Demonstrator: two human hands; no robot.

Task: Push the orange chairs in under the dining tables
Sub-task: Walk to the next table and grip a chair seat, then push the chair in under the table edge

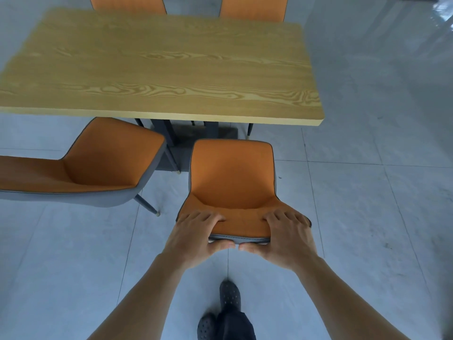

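Observation:
An orange chair [231, 177] with a grey shell stands on the floor in front of me, its seat facing the wooden dining table [159, 67]. The seat's front edge sits just short of the table's near edge. My left hand [196, 235] and my right hand [285, 238] both grip the top of its backrest, fingers over the orange front and thumbs on the grey back. A second orange chair [98, 165] stands to the left, turned at an angle and pulled out from the table.
Two more orange chair backs [127, 4] [253, 8] show beyond the table's far edge. The table's dark base [171, 136] stands under its middle. Grey tiled floor [367, 192] lies open to the right. My dark shoes [228, 295] are below.

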